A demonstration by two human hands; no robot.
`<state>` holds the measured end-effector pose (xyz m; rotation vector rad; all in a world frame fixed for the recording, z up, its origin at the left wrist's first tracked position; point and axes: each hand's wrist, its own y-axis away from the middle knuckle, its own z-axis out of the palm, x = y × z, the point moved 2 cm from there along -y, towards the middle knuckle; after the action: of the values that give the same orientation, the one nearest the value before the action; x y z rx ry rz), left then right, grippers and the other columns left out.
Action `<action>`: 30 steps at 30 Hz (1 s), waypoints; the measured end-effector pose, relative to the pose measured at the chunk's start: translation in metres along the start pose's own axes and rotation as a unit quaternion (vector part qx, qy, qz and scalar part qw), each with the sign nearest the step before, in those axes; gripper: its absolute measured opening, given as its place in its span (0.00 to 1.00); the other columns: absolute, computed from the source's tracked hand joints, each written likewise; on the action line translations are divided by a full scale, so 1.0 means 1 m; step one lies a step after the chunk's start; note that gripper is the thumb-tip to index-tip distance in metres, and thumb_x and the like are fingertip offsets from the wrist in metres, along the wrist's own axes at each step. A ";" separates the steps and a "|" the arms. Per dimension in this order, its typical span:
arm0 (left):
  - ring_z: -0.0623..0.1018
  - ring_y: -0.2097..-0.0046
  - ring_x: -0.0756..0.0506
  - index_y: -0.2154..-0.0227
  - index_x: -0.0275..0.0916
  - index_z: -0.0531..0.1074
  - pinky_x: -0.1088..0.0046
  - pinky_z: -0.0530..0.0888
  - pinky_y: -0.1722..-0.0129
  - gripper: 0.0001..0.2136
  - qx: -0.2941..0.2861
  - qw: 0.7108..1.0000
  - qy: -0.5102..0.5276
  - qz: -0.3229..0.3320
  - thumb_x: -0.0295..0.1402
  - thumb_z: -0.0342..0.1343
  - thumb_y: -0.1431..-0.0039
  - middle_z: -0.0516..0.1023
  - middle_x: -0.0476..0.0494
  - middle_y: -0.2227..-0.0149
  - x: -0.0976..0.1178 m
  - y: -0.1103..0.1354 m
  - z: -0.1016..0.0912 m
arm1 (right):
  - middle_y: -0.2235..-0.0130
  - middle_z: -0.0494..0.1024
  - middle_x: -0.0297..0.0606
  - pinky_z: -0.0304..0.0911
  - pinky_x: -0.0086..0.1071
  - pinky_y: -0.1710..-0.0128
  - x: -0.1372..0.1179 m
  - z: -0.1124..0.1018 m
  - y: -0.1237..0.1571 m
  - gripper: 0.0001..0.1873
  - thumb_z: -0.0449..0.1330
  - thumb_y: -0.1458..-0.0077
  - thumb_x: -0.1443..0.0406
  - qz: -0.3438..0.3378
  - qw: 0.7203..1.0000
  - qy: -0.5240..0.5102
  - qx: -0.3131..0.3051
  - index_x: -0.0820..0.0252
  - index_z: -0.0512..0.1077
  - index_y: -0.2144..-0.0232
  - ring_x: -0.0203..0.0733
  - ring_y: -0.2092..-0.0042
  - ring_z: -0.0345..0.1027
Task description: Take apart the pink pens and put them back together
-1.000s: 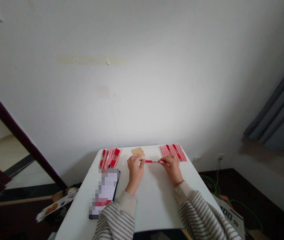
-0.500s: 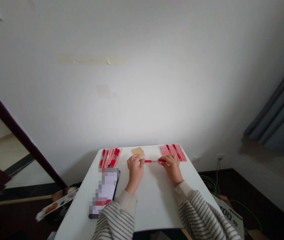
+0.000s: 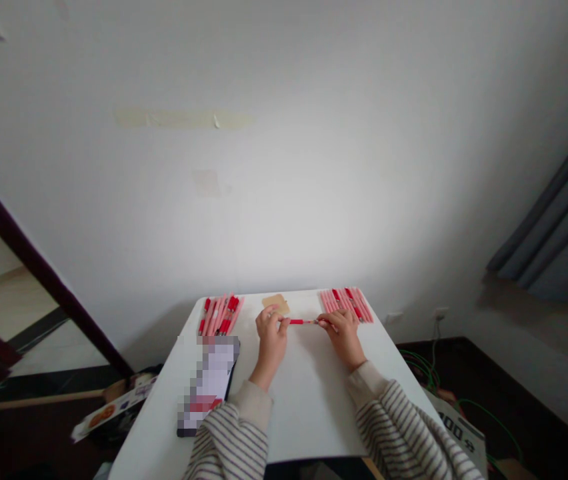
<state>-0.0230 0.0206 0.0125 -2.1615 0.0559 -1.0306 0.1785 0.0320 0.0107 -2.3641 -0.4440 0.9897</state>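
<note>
Over the middle of the white table (image 3: 309,400), a red pen (image 3: 297,322) lies level between my two hands. My left hand (image 3: 271,328) is closed on its red barrel end. At the other end, my right hand (image 3: 341,327) pinches a small red part, probably the cap, mostly hidden by the fingers. A thin, paler section shows between the two red parts. Just behind my left hand is a tan square piece (image 3: 276,304). Nearest to my right hand is a neat row of pink and red pens (image 3: 359,305).
A looser bunch of pink and red pens (image 3: 220,316) lies at the back left. A phone (image 3: 211,383) with a blurred-out screen rests left of my left forearm. The wall (image 3: 284,200) rises right behind the table. Green cables (image 3: 421,365) lie on the floor to the right.
Hardly anything differs. Both hands keep their hold on the pen, and the fingers of my right hand have shifted slightly over the red part.
</note>
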 end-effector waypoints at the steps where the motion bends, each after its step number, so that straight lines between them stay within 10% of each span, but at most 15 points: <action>1: 0.69 0.49 0.42 0.74 0.41 0.70 0.59 0.66 0.46 0.05 0.002 1.000 -0.005 0.001 0.34 0.54 0.45 0.72 0.42 0.55 0.000 0.000 -0.001 | 0.66 0.78 0.36 0.47 0.44 0.49 0.000 0.000 0.000 0.13 0.55 0.41 0.53 0.002 1.000 -0.002 0.003 0.48 0.77 0.65 0.48 0.56 0.61; 14: 0.70 0.50 0.42 0.71 0.43 0.75 0.56 0.65 0.46 0.02 -0.026 0.999 -0.040 -0.012 0.33 0.58 0.47 0.72 0.43 0.56 0.004 0.000 -0.003 | 0.62 0.76 0.41 0.62 0.40 0.56 0.008 0.000 -0.003 0.19 0.66 0.56 0.50 0.113 0.954 -0.273 0.050 0.56 0.75 0.66 0.47 0.58 0.67; 20: 0.68 0.48 0.42 0.71 0.45 0.77 0.57 0.64 0.45 0.03 -0.101 0.993 -0.058 0.024 0.35 0.62 0.50 0.72 0.45 0.54 0.010 0.005 0.001 | 0.67 0.76 0.35 0.64 0.37 0.59 0.003 0.005 -0.003 0.14 0.66 0.54 0.54 0.191 0.821 -0.536 0.039 0.56 0.75 0.69 0.40 0.63 0.68; 25: 0.67 0.45 0.42 0.65 0.43 0.75 0.56 0.62 0.42 0.08 -0.183 0.979 -0.061 0.065 0.37 0.61 0.49 0.72 0.43 0.50 0.013 0.015 0.006 | 0.65 0.73 0.28 0.65 0.41 0.55 0.001 0.000 -0.006 0.09 0.65 0.50 0.56 0.227 0.651 -0.722 0.049 0.48 0.71 0.68 0.36 0.63 0.67; 30: 0.64 0.39 0.40 0.55 0.47 0.71 0.46 0.52 0.38 0.16 -0.281 0.953 -0.103 0.055 0.38 0.60 0.48 0.70 0.44 0.44 0.014 0.024 0.007 | 0.74 0.66 0.28 0.64 0.37 0.66 0.001 -0.009 -0.006 0.15 0.57 0.46 0.48 0.228 0.578 -0.783 0.021 0.50 0.68 0.71 0.34 0.73 0.59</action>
<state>-0.0025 0.0025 0.0031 -2.7310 0.4106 -0.7801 0.1855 0.0343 0.0194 -0.8101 -0.3113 3.1029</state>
